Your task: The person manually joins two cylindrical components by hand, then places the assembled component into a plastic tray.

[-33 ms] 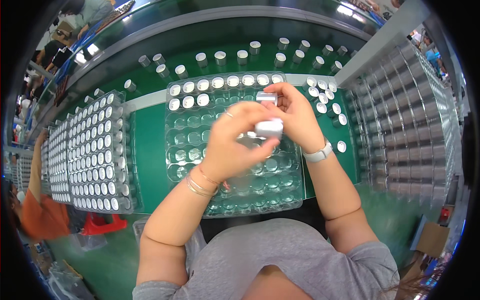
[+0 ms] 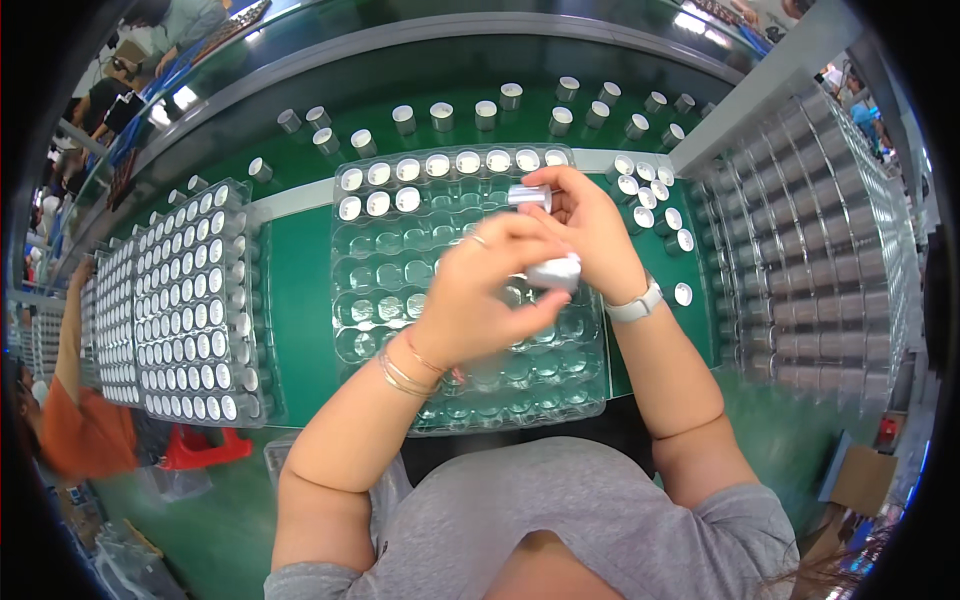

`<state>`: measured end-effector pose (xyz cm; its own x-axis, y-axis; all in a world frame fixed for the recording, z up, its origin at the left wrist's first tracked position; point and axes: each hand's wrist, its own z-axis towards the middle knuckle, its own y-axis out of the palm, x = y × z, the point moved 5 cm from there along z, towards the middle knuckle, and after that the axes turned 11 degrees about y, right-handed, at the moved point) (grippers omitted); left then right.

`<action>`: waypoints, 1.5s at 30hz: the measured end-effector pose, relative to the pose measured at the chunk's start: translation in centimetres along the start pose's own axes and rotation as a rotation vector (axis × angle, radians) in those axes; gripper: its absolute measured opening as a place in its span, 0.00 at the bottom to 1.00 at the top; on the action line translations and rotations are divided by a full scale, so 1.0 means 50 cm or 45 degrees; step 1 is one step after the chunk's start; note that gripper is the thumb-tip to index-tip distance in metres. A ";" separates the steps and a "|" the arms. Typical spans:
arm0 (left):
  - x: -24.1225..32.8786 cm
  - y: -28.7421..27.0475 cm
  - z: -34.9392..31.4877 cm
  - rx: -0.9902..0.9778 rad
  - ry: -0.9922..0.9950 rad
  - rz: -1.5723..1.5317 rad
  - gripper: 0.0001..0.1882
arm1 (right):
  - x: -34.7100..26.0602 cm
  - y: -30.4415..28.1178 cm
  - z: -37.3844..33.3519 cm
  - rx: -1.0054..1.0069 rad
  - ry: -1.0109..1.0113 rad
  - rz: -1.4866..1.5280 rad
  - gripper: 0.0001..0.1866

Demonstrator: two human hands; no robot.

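Over the clear plastic tray [image 2: 345, 300], both hands are raised close together. My left hand [image 2: 490, 285], a little blurred, is closed round a short cylinder with a white end [image 2: 556, 272], gripped between fingers and thumb. My right hand [image 2: 590, 225] holds a silver-grey cylinder [image 2: 530, 196] lying sideways in its fingers, just beyond the left hand. In the tray, white-topped cylinders [image 2: 378, 174] fill much of the far row and the left part of the second row. Nearer round pockets show no cylinders. Some pockets are hidden by my hands and forearms.
White-topped cylinders [image 2: 645, 216] cluster right of the tray; several more [image 2: 441, 116] stand along the green belt beyond. Tall stacked clear trays [image 2: 800, 250] rise at right. Filled trays [image 2: 185, 310] stand at left, near another person's orange sleeve [image 2: 85, 430] and a red stool [image 2: 205, 447].
My left hand and its cylinder have shifted slightly right and nearer me, with the cylinder tilting. The right hand's cylinder has turned a little. The tray rows look the same.
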<state>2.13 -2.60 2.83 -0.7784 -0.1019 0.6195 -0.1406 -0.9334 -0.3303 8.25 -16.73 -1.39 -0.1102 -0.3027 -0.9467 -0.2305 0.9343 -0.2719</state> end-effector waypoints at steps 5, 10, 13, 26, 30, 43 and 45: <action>0.017 0.031 -0.015 -0.097 0.068 -0.235 0.21 | -0.051 0.056 0.038 0.022 -0.327 -0.450 0.16; 0.025 0.003 -0.007 0.017 0.110 -0.187 0.21 | -0.070 0.127 0.097 -0.023 -0.585 -0.716 0.20; 0.015 -0.013 -0.011 0.090 0.131 -0.101 0.22 | -0.068 0.143 0.109 -0.116 -0.591 -0.884 0.24; -0.081 -0.033 -0.029 0.797 -0.611 -0.860 0.27 | -0.132 0.045 0.023 -0.570 -0.487 -0.097 0.19; -0.090 -0.029 -0.038 0.796 -0.654 -1.003 0.27 | -0.121 0.038 0.035 -0.523 -0.566 -0.160 0.17; -0.108 -0.061 -0.057 0.965 -0.574 -0.474 0.27 | -0.059 0.101 0.106 -0.306 -0.729 -0.988 0.16; -0.111 -0.061 -0.057 0.946 -0.567 -0.518 0.26 | -0.062 0.108 0.109 -0.394 -0.713 -0.939 0.15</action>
<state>5.13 1.76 -1.62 -0.4300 0.2995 0.8517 0.1945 -0.8905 0.4114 12.60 -9.71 -0.87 0.6206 -0.5834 -0.5238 -0.3098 0.4313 -0.8474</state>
